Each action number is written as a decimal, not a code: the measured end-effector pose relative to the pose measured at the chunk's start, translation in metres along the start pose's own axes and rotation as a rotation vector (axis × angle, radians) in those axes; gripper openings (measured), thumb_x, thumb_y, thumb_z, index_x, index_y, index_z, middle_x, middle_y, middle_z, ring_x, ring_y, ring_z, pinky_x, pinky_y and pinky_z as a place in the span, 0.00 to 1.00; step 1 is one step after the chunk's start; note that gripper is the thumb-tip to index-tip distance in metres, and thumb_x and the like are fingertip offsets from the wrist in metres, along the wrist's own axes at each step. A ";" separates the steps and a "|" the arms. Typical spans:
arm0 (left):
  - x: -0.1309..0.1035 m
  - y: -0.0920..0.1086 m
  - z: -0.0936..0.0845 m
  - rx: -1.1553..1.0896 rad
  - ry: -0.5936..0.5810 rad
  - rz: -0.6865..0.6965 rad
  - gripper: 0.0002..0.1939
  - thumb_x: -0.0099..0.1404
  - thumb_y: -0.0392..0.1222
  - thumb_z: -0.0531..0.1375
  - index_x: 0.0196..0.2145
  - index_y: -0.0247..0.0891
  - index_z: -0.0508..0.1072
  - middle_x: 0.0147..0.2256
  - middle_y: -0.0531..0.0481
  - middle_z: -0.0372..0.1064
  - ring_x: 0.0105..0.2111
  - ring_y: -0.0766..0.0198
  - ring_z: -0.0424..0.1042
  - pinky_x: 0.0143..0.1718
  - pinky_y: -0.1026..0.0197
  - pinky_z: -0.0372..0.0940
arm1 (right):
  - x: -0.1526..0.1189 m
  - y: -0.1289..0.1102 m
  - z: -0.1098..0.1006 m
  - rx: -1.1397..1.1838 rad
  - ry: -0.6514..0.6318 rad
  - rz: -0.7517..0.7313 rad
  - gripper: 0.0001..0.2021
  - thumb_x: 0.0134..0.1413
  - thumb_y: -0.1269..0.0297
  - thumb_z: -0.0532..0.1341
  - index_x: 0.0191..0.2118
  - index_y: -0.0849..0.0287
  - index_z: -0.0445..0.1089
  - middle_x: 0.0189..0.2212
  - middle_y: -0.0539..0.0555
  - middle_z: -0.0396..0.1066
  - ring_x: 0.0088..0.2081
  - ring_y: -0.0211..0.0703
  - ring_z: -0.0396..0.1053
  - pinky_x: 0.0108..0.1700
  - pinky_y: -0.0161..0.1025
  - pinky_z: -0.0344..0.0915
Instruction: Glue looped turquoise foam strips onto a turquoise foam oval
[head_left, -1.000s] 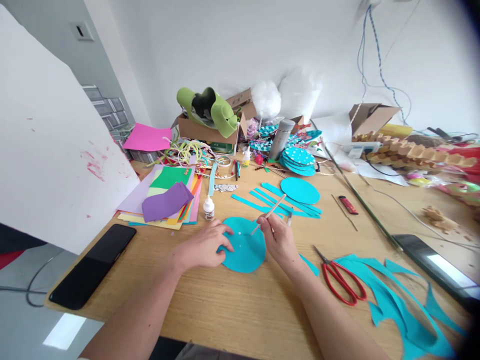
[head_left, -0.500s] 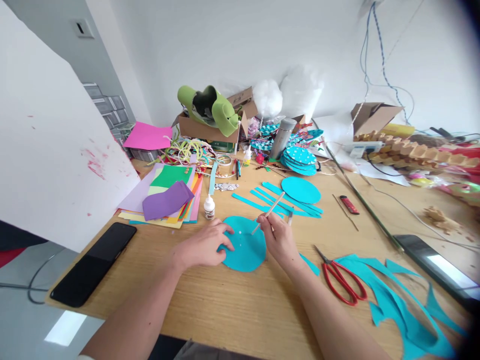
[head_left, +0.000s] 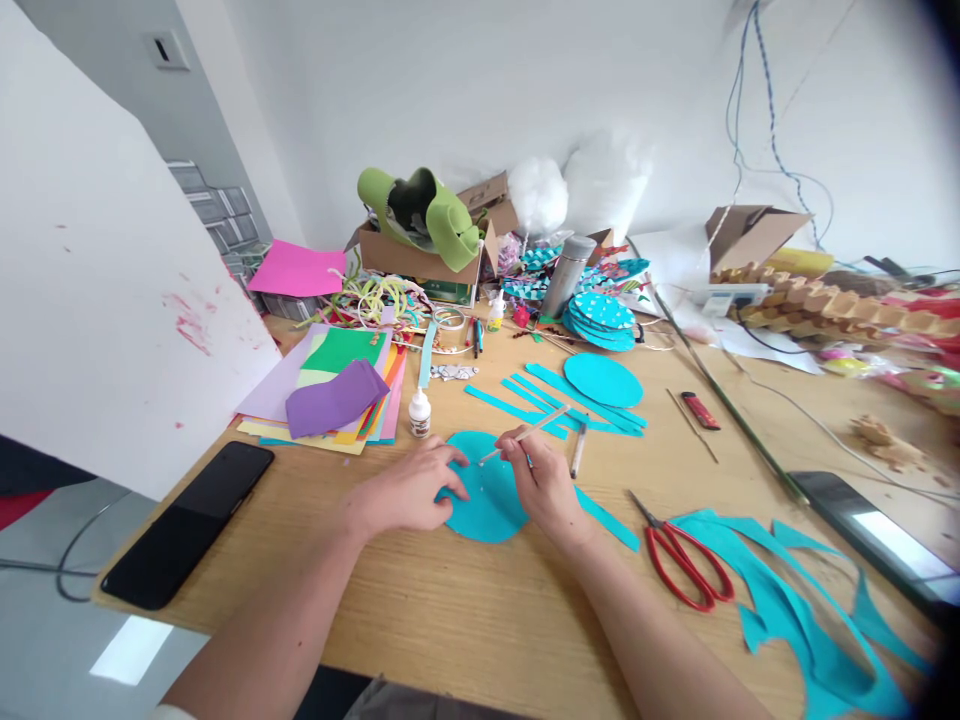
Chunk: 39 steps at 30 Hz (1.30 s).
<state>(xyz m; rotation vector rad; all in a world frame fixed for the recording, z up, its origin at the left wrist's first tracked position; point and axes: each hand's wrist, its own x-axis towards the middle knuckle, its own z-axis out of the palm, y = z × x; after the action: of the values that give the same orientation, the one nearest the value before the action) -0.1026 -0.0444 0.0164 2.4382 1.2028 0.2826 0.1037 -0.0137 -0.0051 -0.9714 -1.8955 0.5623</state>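
A round turquoise disc (head_left: 491, 510), of paper or felt, lies on the table between my hands, with small white dots near its middle. My left hand (head_left: 416, 485) rests on the disc's left edge, fingers spread and bent, holding nothing. My right hand (head_left: 544, 480) is closed round a thin pale stick (head_left: 544, 422); the stick's lower tip is at the white dots. A small white glue bottle (head_left: 420, 413) stands just beyond my left hand. Right of my right hand lie a pen (head_left: 579, 447) and a turquoise strip (head_left: 611, 520).
Red-handled scissors (head_left: 686, 560) and turquoise offcuts (head_left: 810, 610) lie at the right. Beyond the hands are turquoise strips (head_left: 517, 408) and another disc (head_left: 604, 380). Coloured sheets (head_left: 337, 400) and a black phone (head_left: 191, 520) are at the left. A steel flask (head_left: 568, 275) stands behind.
My right hand has shifted slightly left and tilted the stick lower, its tip moving left across the disc to the white dots. My left hand has stayed in place.
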 end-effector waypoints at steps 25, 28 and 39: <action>0.000 0.000 -0.001 0.003 0.005 0.006 0.16 0.55 0.30 0.58 0.37 0.45 0.81 0.50 0.48 0.68 0.53 0.54 0.63 0.54 0.52 0.61 | 0.000 0.012 -0.014 -0.134 0.116 0.007 0.14 0.65 0.60 0.50 0.29 0.57 0.63 0.24 0.50 0.65 0.28 0.39 0.64 0.32 0.36 0.60; 0.000 0.000 0.000 0.002 0.005 0.006 0.16 0.55 0.30 0.59 0.37 0.45 0.80 0.51 0.48 0.68 0.53 0.54 0.63 0.54 0.52 0.61 | -0.001 0.012 -0.013 -0.139 0.099 0.003 0.14 0.65 0.60 0.50 0.29 0.57 0.63 0.24 0.50 0.64 0.27 0.39 0.64 0.31 0.36 0.59; 0.000 -0.002 0.001 -0.013 0.011 0.009 0.15 0.56 0.30 0.59 0.37 0.45 0.80 0.51 0.48 0.67 0.53 0.53 0.63 0.54 0.52 0.61 | -0.003 0.011 -0.013 -0.132 0.102 0.009 0.13 0.65 0.61 0.51 0.29 0.57 0.64 0.24 0.50 0.65 0.28 0.39 0.64 0.32 0.36 0.60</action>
<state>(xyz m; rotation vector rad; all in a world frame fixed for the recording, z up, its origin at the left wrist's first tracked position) -0.1036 -0.0443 0.0147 2.4347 1.1908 0.3056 0.1200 -0.0101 -0.0080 -1.0737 -1.8562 0.3889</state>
